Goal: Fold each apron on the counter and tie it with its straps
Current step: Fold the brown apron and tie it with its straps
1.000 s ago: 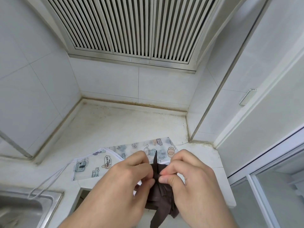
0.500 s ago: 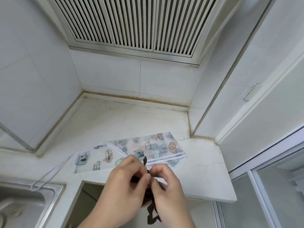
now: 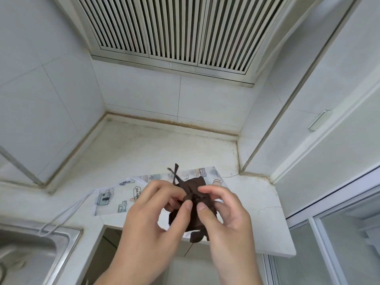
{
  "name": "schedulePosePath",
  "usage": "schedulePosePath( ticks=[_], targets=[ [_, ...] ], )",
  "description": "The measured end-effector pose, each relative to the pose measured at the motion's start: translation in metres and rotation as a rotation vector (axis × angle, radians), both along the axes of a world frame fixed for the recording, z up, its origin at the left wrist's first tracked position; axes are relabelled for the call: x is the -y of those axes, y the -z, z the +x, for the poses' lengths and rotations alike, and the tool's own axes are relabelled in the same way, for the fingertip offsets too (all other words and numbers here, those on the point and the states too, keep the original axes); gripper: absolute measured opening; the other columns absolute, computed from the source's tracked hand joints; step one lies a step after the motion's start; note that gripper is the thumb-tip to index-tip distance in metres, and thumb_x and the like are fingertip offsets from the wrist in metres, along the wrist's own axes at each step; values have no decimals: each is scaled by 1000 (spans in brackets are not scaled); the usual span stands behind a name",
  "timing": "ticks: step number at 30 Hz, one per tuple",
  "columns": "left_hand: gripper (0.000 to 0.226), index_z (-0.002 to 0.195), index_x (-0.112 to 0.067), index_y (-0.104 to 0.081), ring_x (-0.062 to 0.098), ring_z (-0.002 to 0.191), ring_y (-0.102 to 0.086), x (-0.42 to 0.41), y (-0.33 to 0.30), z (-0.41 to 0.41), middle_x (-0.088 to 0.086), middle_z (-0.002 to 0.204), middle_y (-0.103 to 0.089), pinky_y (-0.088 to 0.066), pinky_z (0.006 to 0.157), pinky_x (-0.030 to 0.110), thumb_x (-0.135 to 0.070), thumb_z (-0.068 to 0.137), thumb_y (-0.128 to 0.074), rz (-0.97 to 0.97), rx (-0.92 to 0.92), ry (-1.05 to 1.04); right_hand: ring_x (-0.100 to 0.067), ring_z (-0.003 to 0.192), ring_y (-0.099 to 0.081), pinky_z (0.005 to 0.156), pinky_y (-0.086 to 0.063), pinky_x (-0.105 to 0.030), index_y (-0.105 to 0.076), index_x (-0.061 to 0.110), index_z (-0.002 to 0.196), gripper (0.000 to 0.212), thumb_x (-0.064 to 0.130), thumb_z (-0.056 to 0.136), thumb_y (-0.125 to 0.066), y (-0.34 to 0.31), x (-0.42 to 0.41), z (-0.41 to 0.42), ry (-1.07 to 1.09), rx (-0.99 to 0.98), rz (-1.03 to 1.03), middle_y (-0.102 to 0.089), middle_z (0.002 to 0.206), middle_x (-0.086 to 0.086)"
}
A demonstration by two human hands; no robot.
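Head view: I hold the brown apron (image 3: 200,204) up in front of me, above the near edge of the table (image 3: 265,212), already folded down to a small tight bundle. My left hand (image 3: 162,214) and right hand (image 3: 224,212) both pinch it at the middle, thumb tips almost touching, right where the straps (image 3: 176,174) cross the bundle; I take this to be the knot being pulled tight. 2 loose strap ends stick up past my left fingers, and another bit of brown cloth hangs below my palms.

The cloth looks soft, thin and light, so it will give under any squeeze and spring open if I let go before the knot bites. I judge the best hold is on the strap ends close to the knot, with the other fingers curled under the bundle to keep the folds stacked.

The printed apron (image 3: 131,194) lies flat on the table behind my hands, folded into a long strip but not tied. Its white straps (image 3: 61,214) trail left to the rim of the sink (image 3: 67,241). It looks thin too, perhaps slicker, so I expect it to slide as I fold.
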State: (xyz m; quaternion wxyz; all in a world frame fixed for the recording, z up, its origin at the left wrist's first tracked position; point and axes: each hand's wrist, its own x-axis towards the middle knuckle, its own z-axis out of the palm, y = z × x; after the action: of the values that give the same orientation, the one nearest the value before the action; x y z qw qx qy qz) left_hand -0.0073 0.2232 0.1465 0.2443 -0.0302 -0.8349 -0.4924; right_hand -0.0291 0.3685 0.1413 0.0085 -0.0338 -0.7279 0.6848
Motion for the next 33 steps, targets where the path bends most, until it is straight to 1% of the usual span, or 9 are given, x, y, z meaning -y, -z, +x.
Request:
schedulePosePath(
  ticks=[4,8,11,14,16,19,24,26,33],
  targets=[
    [5,96,-32,-68,21,85,-64,-1,-1,3,-7,89,-67,-50,73,26,-30,97,-72,164,40,-23,-20,106,-72,97,-57,-53,-76,34,110,37,3,91,-73,-9,-1,1,-42,-15,22,-68,115,1],
    [3,98,-41,-65,10,90,-59,-2,-6,2,-19,93,-64,-41,73,15,-40,95,-67,30,33,7,-15,104,-70,94,-56,-40,-76,41,100,28,16,86,-78,-15,5,3,-89,-77,135,-62,102,10],
    [6,99,-41,-66,14,91,-61,0,-6,1,-14,95,-66,-45,76,20,-39,94,-69,55,37,23,-13,101,-68,92,-54,-32,-74,41,94,20,22,88,-78,-15,7,1,-80,-90,188,-60,100,11],
    [21,106,-40,-68,18,95,-67,3,-3,1,-10,101,-70,-51,80,25,-27,91,-75,118,86,35,-19,97,-70,95,-56,-48,-75,34,97,6,30,93,-75,-13,5,0,-36,-31,97,-66,99,5],
    [30,110,-43,-68,16,98,-69,4,-5,1,-12,104,-70,-53,82,24,-25,88,-76,108,102,26,-27,96,-71,94,-56,-57,-76,31,98,16,40,88,-68,-13,5,0,-17,2,59,-70,102,-5],
    [33,111,-41,-69,16,101,-70,4,-10,1,-14,105,-70,-53,85,22,-23,85,-74,98,106,41,-28,94,-71,92,-56,-58,-71,29,99,25,48,85,-60,-12,5,1,24,23,51,-72,101,-4],
    [42,110,-39,-72,14,98,-70,6,-15,3,-16,104,-70,-54,83,20,-6,85,-80,-13,122,92,-23,83,-71,80,-58,-46,-59,34,102,29,58,88,-49,-5,3,4,75,-25,188,-72,89,-2],
    [44,107,-38,-73,14,96,-71,9,-16,4,-15,103,-70,-55,83,20,-1,84,-80,-20,122,87,-15,73,-66,72,-51,-36,-58,32,100,27,55,94,-47,-6,1,5,88,-54,220,-70,83,0],
    [24,89,-33,-73,4,79,-64,12,-28,4,-19,88,-65,-47,64,16,-10,85,-69,-204,2,-8,-8,55,-51,53,-33,-15,-56,21,93,22,43,95,-55,-11,-4,8,176,-147,325,-58,68,5]
  ],
)
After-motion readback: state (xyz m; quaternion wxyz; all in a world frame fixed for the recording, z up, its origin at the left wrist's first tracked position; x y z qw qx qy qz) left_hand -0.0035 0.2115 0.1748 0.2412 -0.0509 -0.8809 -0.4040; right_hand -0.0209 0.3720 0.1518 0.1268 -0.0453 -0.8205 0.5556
